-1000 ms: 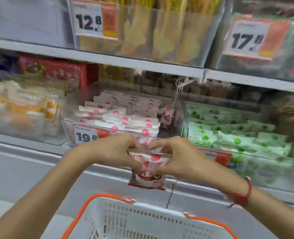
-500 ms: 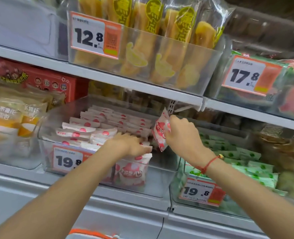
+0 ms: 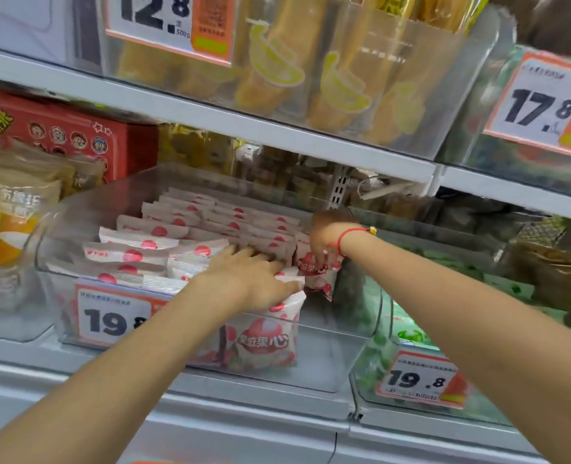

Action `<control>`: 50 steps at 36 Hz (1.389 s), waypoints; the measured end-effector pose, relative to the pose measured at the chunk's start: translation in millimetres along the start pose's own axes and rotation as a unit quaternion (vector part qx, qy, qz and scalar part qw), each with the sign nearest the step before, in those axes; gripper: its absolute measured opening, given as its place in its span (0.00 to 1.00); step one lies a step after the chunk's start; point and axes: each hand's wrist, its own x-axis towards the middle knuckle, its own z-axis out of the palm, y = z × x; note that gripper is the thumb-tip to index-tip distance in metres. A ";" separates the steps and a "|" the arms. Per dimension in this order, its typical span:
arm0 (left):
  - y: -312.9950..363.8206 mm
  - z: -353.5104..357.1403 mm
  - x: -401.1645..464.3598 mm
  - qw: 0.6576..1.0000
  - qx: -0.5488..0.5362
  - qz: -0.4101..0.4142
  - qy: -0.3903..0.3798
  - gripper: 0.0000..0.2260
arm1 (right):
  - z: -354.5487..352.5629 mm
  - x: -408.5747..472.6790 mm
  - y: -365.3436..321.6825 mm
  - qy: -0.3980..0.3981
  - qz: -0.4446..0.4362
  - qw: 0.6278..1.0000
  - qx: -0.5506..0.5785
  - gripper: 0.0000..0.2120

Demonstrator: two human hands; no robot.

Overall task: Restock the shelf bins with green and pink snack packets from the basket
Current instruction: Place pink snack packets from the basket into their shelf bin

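the right hand (image 3: 327,241) pinches a pink packet (image 3: 317,272) in its grip, lowering it into the gap at the right end of the clear bin (image 3: 337,356). the left hand (image 3: 247,279), fingers spread flat, presses the standing rows (image 3: 190,236) back, likely to keep that slot open. the bin sits on a grey shelf (image 3: 243,403), green packets (image 3: 408,333) in the next bin.

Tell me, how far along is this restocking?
Done: the pink bin already holds rows of pink packets. In hand: the right hand pinches another pink packet into the bin's right end while the left hand rests on the rows. Left: the green bin; the basket is barely visible.
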 end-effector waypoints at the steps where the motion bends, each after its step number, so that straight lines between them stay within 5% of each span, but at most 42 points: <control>1: 0.1 0.5 0.2 1.000 -0.002 -0.001 0.000 0.29 | 5.9 3.0 0.6 0.025 0.010 1.000 -0.003 0.17; 8: -0.1 3.4 2.0 1.000 -0.019 0.000 0.016 0.28 | 32.9 17.6 -12.0 0.148 -0.023 0.988 -0.028 0.14; 14: 2.6 2.7 -1.8 0.999 -0.024 0.001 0.021 0.28 | 22.1 9.3 -0.6 0.081 -0.032 0.996 -0.018 0.16; 21: 1.5 3.6 -1.7 0.999 -0.035 0.001 0.017 0.29 | 5.4 15.0 19.9 -0.006 -0.064 0.994 -0.090 0.37; 25: 0.5 4.7 -0.6 0.999 -0.032 0.000 0.018 0.29 | 4.0 23.8 15.0 -0.017 -0.051 0.992 -0.110 0.36; 35: 1.4 3.9 -0.1 0.999 -0.027 0.001 0.033 0.29 | 17.7 32.1 19.9 0.157 -0.103 0.970 -0.156 0.14; 41: 2.1 3.4 -1.0 0.999 -0.033 0.002 0.037 0.29 | 11.5 16.2 29.5 0.056 -0.103 0.991 -0.064 0.36; 46: 1.8 4.9 1.3 0.999 -0.031 -0.004 0.036 0.29 | 13.3 -2.7 28.2 0.011 -0.149 0.984 -0.101 0.19; 50: 2.6 4.3 1.5 0.999 -0.029 -0.005 0.034 0.29 | 18.8 -8.8 12.8 -0.141 -0.159 0.947 -0.241 0.20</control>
